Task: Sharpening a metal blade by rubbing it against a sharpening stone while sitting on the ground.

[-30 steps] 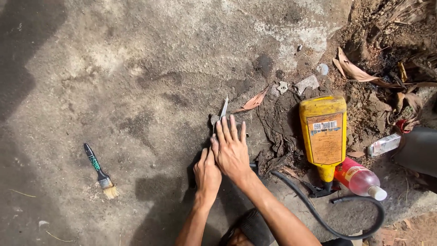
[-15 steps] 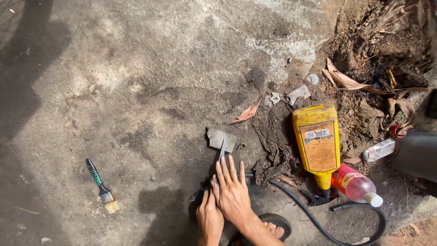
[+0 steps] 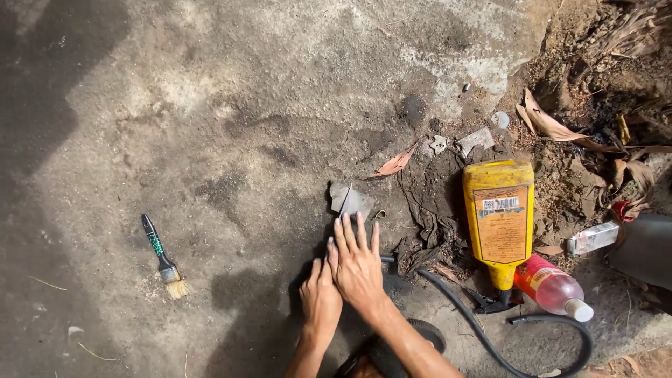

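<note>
While both palms press flat side by side on something dark on the concrete ground [image 3: 231, 119], a thin grey metal blade [image 3: 348, 201] sticks out just beyond the fingertips, lying flat on the slab. The right hand [image 3: 358, 267] is spread open with fingers straight, not gripping; the left hand [image 3: 320, 299] lies flat beside and touching it, fingers together. What sits beneath the palms is hidden. By the look of it, the step in hand is a pressing or rubbing stroke, and the next move would call for even downward pressure with both hands kept flat.

Well to the right of the blade, a yellow bottle [image 3: 500, 222] lies on its side, spout toward the person; its contents cannot be seen. Touching its spout end is a clear plastic bottle [image 3: 551, 288] holding reddish liquid, white cap on. A black hose [image 3: 483, 329] curves below them. Far left of the blade lies a small paintbrush [image 3: 162, 257].
</note>
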